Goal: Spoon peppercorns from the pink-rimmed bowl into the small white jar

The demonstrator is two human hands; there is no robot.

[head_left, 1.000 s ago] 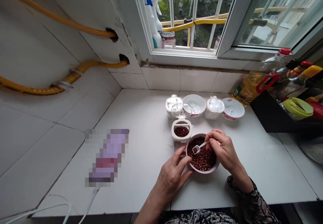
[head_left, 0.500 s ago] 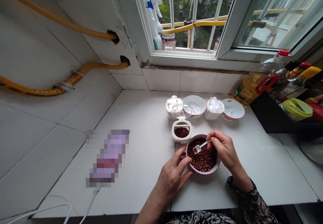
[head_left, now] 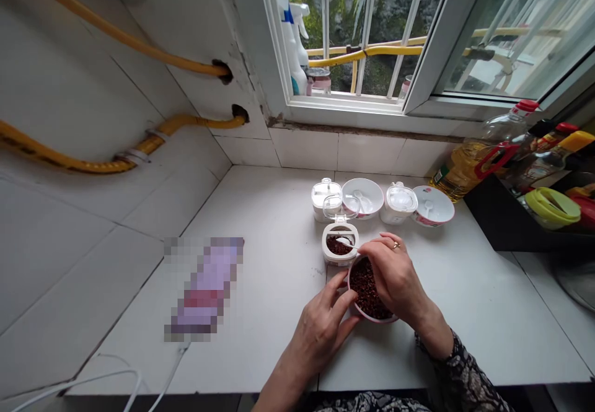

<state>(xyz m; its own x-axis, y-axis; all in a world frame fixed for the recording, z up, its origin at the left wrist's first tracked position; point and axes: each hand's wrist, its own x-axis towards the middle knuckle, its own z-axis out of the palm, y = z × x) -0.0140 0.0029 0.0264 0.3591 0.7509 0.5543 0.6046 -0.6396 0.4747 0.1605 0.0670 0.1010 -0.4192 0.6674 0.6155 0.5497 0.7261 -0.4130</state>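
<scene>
A bowl (head_left: 369,291) of dark red dried bits stands on the white counter. My left hand (head_left: 324,320) grips its left rim, thumb over the edge and fingers around the side. Pinched in my right hand (head_left: 394,276) is a small white spoon (head_left: 346,242), its scoop over the opening of a white jar (head_left: 341,260). This jar, with its clear lid raised, holds similar dark red bits and stands just behind the bowl. My right hand hides the bowl's right part.
Behind stand two closed white jars (head_left: 326,200) (head_left: 398,204) and two white bowls (head_left: 363,198) (head_left: 433,206) with spoons. An oil bottle (head_left: 469,155) and a black condiment box (head_left: 493,214) are at right. A blurred purple object (head_left: 209,285) with a cable lies left.
My right hand has moved left and away from me with the spoon, from above the bowl to the open jar. My left hand still grips the bowl. The view has shifted slightly.
</scene>
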